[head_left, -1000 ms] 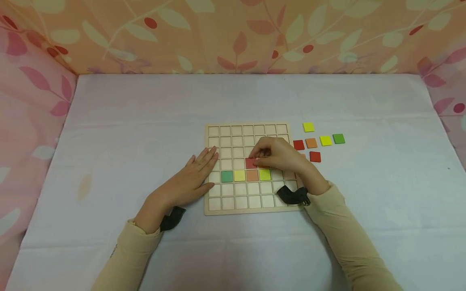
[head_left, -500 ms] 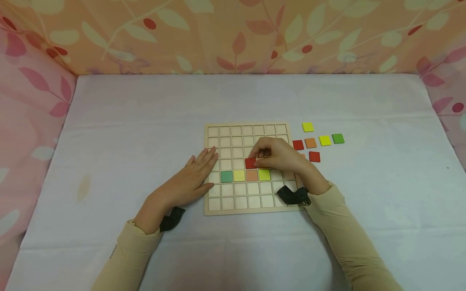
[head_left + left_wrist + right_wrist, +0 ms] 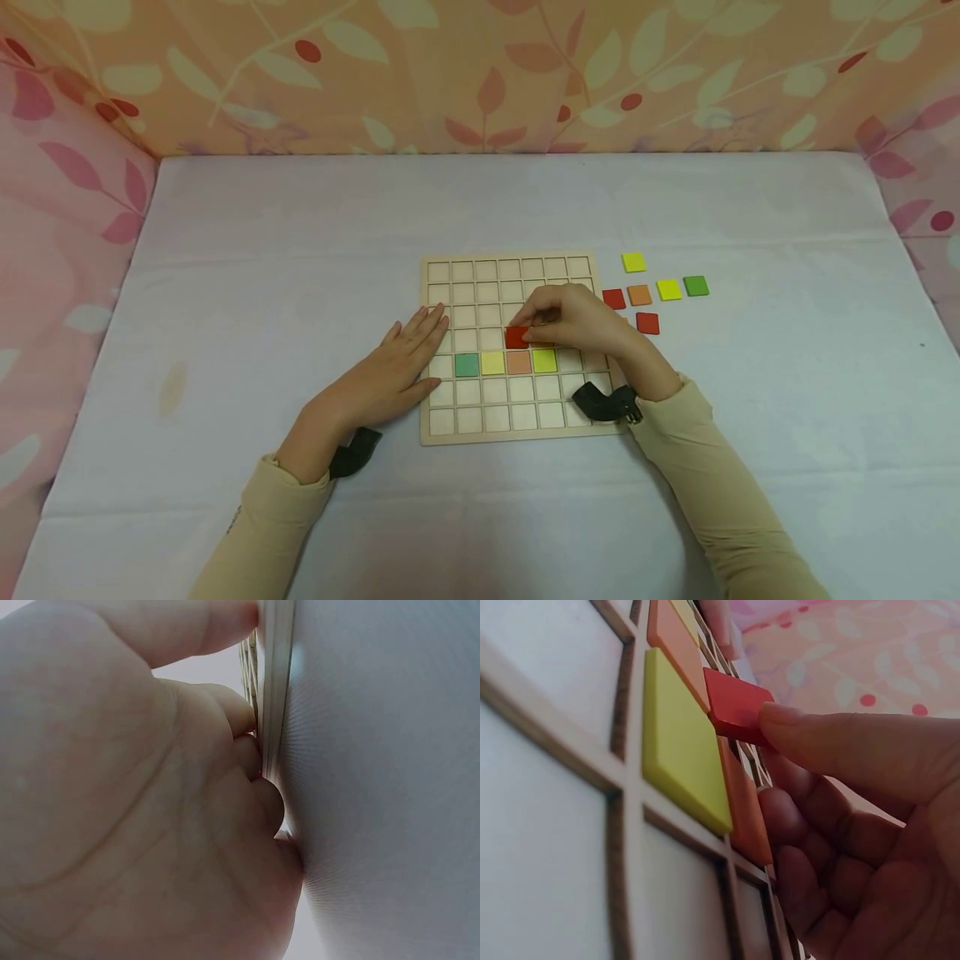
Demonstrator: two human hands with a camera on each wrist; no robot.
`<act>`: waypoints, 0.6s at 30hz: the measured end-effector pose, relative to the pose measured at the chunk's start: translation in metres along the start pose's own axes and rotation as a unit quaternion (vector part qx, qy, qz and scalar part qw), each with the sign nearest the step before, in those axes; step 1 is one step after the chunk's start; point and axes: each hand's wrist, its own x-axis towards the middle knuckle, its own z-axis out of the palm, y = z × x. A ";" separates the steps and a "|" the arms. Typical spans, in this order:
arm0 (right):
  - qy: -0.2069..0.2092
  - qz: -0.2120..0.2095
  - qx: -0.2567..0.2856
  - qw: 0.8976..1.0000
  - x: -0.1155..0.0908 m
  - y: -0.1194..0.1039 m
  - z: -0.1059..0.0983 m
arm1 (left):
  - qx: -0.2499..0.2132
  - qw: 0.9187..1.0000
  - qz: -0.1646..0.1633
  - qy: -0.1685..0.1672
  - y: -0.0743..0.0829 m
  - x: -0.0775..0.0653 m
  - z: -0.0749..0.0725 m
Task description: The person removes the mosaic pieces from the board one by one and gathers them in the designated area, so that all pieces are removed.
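A pale wooden grid board (image 3: 487,439) lies on the white cloth. My right hand (image 3: 577,321) is over its middle, pinching a red square tile (image 3: 515,337) between thumb and fingers. In the right wrist view that red tile (image 3: 736,703) tilts up out of the grid, its lower edge close to an orange tile (image 3: 744,802) and a yellow-green tile (image 3: 679,742) set in cells. My left hand (image 3: 382,375) lies flat with straight fingers, fingertips on the board's left border. Below the red tile runs a row with green (image 3: 467,365), pale yellow (image 3: 492,363), orange (image 3: 518,362) and yellow-green tiles.
Loose tiles lie right of the board: yellow (image 3: 633,262), red (image 3: 648,323), orange (image 3: 639,295), another yellow (image 3: 669,290) and green (image 3: 696,286). One more is partly hidden by the right hand. Patterned cloth walls (image 3: 480,75) enclose the table's back and sides.
Both hands stay nearly where they were. The red tile's face looks brighter than a second ago, still in the right hand's pinch.
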 end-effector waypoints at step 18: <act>0.004 0.009 0.008 1.000 -0.002 0.000 -0.004 | 0.000 1.000 0.000 0.002 0.002 0.001 -0.001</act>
